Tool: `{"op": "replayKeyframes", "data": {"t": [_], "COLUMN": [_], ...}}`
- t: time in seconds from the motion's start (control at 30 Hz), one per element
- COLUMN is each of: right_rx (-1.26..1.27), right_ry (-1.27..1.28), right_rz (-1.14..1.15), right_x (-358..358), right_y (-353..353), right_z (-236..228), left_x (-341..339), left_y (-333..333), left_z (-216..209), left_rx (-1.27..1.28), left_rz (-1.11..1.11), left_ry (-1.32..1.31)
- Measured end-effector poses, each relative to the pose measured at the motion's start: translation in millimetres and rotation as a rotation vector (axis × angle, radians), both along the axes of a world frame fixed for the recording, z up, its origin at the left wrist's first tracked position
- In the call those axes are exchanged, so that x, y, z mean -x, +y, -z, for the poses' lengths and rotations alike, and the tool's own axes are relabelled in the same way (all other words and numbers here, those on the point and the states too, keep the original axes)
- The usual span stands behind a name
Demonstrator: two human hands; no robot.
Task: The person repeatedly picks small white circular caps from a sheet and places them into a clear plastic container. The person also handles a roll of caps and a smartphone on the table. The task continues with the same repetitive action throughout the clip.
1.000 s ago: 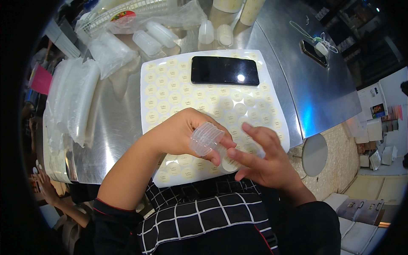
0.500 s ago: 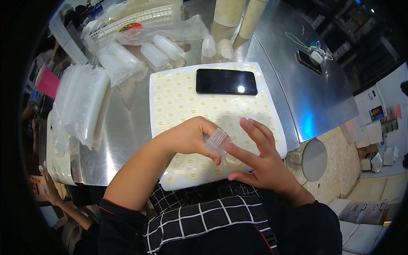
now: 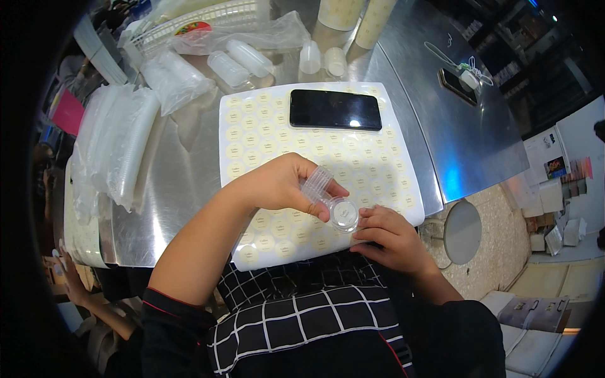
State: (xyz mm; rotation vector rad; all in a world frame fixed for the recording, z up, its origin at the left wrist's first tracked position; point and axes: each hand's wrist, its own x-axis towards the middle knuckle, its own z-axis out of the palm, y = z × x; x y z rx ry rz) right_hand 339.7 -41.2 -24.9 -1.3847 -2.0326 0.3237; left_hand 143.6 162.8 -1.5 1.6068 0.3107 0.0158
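My left hand [image 3: 293, 186] is closed round a short stack of clear plastic lids [image 3: 316, 183], held above the sheet of round pale-yellow stickers [image 3: 252, 151]. At the stack's lower right end, a clear round lid [image 3: 344, 215] turns its flat face up. A pale round mark shows at its middle; I cannot tell whether it is stuck on or seen through the plastic. Against that lid's right rim are the bent fingertips of my right hand [image 3: 394, 239], closed together, with the thumb below. A black phone [image 3: 335, 109] lies on the far part of the sheet.
Bagged stacks of clear plastic ware [image 3: 126, 145] lie at left. Behind the sheet are loose stacks of clear lids [image 3: 229, 69], a small pale roll [image 3: 334, 62] and tall patterned rolls [image 3: 340, 14]. A white basket [image 3: 208, 24] stands far left. Another phone [image 3: 458, 86] with a cable lies right.
My right hand has moved down and its spread fingers have drawn together at the lid's rim. The round lid now faces up at the stack's end. The view has shifted slightly.
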Motion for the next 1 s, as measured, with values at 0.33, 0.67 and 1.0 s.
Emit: {"op": "replayKeyframes", "data": {"t": [0.33,0.67,1.0], "right_rx": [-0.117,-0.110,0.017], "right_ry": [-0.059,-0.086,0.005], "right_rz": [0.070,0.025,0.082], "right_x": [8.6,2.3,7.1], "right_y": [0.1,2.5,1.7], "right_z": [3.6,4.0,-3.6], "left_x": [0.8,0.4,0.8], "left_y": [0.6,2.7,2.7], "left_z": [-0.6,0.2,1.3], "left_rx": [0.011,0.028,0.048], "left_rz": [0.019,0.013,0.015], "left_ry": [-0.017,-0.009,-0.016]}}
